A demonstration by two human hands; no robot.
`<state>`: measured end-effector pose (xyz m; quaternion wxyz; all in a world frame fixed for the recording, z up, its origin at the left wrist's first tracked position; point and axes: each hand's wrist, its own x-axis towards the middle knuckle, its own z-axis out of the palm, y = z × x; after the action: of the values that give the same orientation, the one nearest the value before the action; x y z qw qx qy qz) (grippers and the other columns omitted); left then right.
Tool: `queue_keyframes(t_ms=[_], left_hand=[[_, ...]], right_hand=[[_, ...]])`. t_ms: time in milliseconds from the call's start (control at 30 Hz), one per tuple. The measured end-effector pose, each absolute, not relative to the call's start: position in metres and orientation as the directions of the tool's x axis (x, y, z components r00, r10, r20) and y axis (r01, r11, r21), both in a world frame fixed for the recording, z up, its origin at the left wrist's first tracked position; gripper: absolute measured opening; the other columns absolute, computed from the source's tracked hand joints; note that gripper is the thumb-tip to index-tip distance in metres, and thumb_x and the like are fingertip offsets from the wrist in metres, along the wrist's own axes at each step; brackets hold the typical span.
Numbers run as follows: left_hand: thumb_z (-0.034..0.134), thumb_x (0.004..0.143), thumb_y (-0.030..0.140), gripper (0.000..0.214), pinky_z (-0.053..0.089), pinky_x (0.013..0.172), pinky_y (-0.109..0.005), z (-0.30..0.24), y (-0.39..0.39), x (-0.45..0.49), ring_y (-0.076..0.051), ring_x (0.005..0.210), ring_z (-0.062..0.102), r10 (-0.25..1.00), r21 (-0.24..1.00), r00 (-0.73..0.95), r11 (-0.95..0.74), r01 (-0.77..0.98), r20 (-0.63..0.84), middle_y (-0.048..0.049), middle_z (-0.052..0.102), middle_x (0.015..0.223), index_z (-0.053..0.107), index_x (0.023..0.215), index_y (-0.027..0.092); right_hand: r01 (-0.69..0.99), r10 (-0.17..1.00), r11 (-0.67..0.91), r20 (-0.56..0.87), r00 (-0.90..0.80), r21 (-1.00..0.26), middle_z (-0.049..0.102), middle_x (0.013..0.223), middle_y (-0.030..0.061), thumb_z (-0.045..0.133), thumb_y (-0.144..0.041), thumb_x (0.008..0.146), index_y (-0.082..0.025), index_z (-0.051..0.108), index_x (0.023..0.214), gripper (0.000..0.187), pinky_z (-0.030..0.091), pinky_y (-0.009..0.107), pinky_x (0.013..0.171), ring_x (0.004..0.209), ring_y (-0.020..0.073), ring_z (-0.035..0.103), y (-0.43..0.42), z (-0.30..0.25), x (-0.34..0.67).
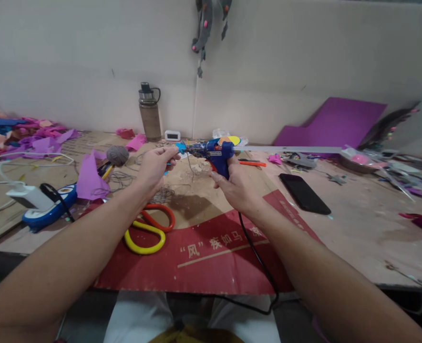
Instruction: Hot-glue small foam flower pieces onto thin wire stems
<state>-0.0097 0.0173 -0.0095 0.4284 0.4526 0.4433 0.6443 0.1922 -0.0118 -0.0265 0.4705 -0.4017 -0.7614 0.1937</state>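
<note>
The right hand [234, 188] is gripping the handle of a blue glue gun [218, 152], fingers wrapped around it, and is holding it above the middle of the table [357, 238] with the nozzle pointing left. The left hand [155, 166] is pinching a small blue piece [180, 147] between thumb and fingertips, right against the nozzle tip. Both hands are hovering clear of the tabletop.

A black cord [259, 267] is hanging from the gun's handle, trailing across a red sheet [211, 257] printed with white characters and looping off the near edge. Scissors [149, 231] with orange and yellow handles are lying on that sheet, just under the left forearm. A tangle of thin wire [162, 194] is sitting below the left hand.

To the left, a grey yarn ball [117, 155] is resting beside a purple paper scrap [88, 178], with a white charger [30, 197] sitting on a blue device [49, 212] nearer the left edge. A heap of coloured scraps [25, 136] is piling up at the far left.

To the right, a black phone [304, 194] is lying flat, well apart from the hands. Beyond the gun, an orange pen [252, 163] and a long pale strip [289, 149] are lying across the table. A bottle [149, 112] and a small white clock [172, 136] are standing against the far wall, and a purple board [334, 124] is leaning there at the far right.
</note>
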Motion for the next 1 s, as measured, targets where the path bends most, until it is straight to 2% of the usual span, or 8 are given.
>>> queue_keyframes(t_ms=[433, 1000], left_hand=[[0.074, 0.069, 0.027, 0.021, 0.033, 0.048, -0.019, -0.0095, 0.0187, -0.0102, -0.005, 0.05, 0.046, 0.952, 0.953, -0.223, -0.25, -0.169, 0.21, -0.0033, 0.062, 0.064, 0.06, 0.059, 0.014], [0.075, 0.067, 0.032, 0.024, 0.034, 0.047, -0.018, -0.0114, 0.0178, -0.0094, -0.005, 0.051, 0.047, 0.958, 0.958, -0.194, -0.242, -0.153, 0.211, -0.0026, 0.063, 0.064, 0.062, 0.062, 0.013]], right_hand=[[0.437, 0.802, 0.591, 0.549, -0.234, -0.678, 0.059, 0.104, 0.0104, 0.053, -0.029, 0.085, -0.023, 0.05, 0.121, 0.037, 0.053, 0.044, 0.079, 0.102, 0.0285, 0.058, -0.0116, -0.0255, 0.1918], [0.444, 0.803, 0.591, 0.545, -0.241, -0.674, 0.06, 0.111, 0.0106, 0.053, -0.027, 0.086, -0.021, 0.047, 0.124, 0.038, 0.053, 0.044, 0.083, 0.102, 0.0268, 0.059, -0.0134, -0.0248, 0.1901]])
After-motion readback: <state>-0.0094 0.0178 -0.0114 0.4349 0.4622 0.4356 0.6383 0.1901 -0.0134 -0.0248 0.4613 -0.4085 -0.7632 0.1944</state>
